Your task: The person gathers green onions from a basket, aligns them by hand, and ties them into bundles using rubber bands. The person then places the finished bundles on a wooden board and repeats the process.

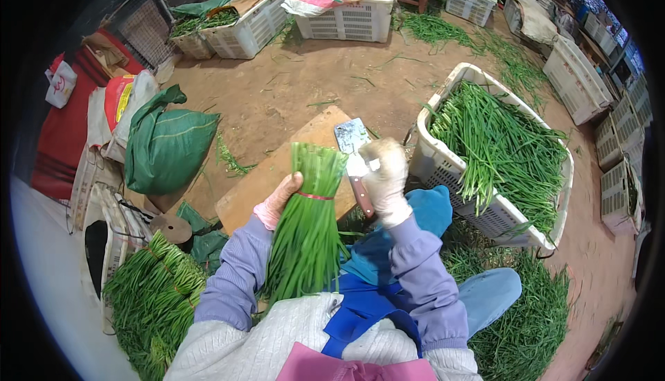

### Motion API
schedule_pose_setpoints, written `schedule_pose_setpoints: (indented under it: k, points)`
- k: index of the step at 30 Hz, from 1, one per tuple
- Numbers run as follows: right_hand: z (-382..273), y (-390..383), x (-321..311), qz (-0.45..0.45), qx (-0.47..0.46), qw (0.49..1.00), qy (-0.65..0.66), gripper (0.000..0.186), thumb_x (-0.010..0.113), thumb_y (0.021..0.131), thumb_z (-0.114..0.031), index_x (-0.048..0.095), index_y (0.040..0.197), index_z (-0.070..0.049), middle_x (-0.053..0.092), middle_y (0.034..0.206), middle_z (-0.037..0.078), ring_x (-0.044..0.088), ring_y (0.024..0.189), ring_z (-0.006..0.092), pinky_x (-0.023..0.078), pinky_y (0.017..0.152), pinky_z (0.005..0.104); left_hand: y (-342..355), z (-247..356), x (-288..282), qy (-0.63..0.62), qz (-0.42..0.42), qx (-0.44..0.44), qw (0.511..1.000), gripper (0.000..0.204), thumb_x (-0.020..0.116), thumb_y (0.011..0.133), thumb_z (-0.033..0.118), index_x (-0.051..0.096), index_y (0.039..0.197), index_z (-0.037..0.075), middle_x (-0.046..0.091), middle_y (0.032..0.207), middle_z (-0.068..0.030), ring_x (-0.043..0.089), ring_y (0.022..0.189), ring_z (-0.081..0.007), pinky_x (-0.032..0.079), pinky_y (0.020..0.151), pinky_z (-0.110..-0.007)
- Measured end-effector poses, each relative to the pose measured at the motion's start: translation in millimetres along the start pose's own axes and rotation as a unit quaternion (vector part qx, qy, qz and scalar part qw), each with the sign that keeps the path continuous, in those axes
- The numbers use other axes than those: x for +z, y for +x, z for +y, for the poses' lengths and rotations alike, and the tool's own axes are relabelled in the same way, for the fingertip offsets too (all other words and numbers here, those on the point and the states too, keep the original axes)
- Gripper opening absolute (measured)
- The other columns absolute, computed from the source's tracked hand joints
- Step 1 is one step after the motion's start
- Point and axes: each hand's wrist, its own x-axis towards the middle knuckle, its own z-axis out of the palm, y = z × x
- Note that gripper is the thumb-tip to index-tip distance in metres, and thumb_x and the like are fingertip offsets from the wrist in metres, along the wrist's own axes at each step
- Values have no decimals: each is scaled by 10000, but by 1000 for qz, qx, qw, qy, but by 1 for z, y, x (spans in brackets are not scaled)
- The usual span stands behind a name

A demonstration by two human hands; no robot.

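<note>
A thick bundle of green chives stands almost upright in front of me, its pale cut ends uppermost. A red band circles it near the top. My left hand grips its left side at the band, thumb showing and the other fingers largely hidden. To the right of the bundle my right hand, in a pale glove, is closed; what its curled fingers hold, if anything, is hidden. Beside it a cleaver with a brown riveted handle rests over the wooden board, its blade pointing away from me.
A white crate heaped with loose chives stands to the right. Banded chive bundles lie at lower left, with a green sack beyond. Loose greens cover the ground at lower right. More white crates line the far side.
</note>
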Motion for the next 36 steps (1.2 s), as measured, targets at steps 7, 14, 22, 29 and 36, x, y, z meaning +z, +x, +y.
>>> schedule_pose_setpoints:
  k: [7, 14, 22, 29, 36]
  points:
    - [-61, 46, -19, -150, -114, 981, -50, 301, 705, 622, -123, 636, 910, -65, 579, 1047, 103, 522, 1015, 284, 400, 851, 429, 18, 8, 3, 246, 57, 64, 965, 504, 675, 798, 373, 522, 1152, 47, 571, 1004, -32, 537, 883, -110, 457, 766, -271]
    - [-17, 51, 1, -6, 10, 1000, -11, 97, 642, 681, -64, 604, 770, -61, 588, 889, 104, 564, 810, 294, 460, 682, 374, 16, 9, 12, 264, 44, 77, 960, 601, 706, 779, 338, 471, 1246, 41, 573, 1087, -35, 536, 956, -139, 436, 846, -288]
    - [-18, 27, -21, -211, 227, 935, 170, 462, 717, 710, -98, 590, 1155, -92, 608, 1063, 124, 620, 815, 227, 476, 699, 326, 2, 13, 0, 72, -14, 21, 997, 644, 676, 767, 432, 463, 1240, 50, 577, 1098, -99, 579, 957, -201, 502, 800, -350]
    - [26, 35, -14, 53, 111, 991, 54, 150, 673, 704, -4, 637, 846, -38, 591, 794, 115, 593, 744, 250, 479, 656, 327, -5, 4, -19, 2, 10, 24, 1000, 781, 676, 731, 516, 411, 1317, 73, 511, 1254, -131, 534, 1098, -268, 455, 927, -419]
    - [-31, 35, -7, -189, -92, 977, -45, 146, 687, 676, -176, 634, 795, -111, 555, 770, 73, 549, 778, 270, 446, 692, 369, 9, -3, -26, -21, 4, 21, 1000, 825, 660, 712, 572, 419, 1311, 59, 527, 1225, -139, 552, 1059, -278, 457, 916, -418]
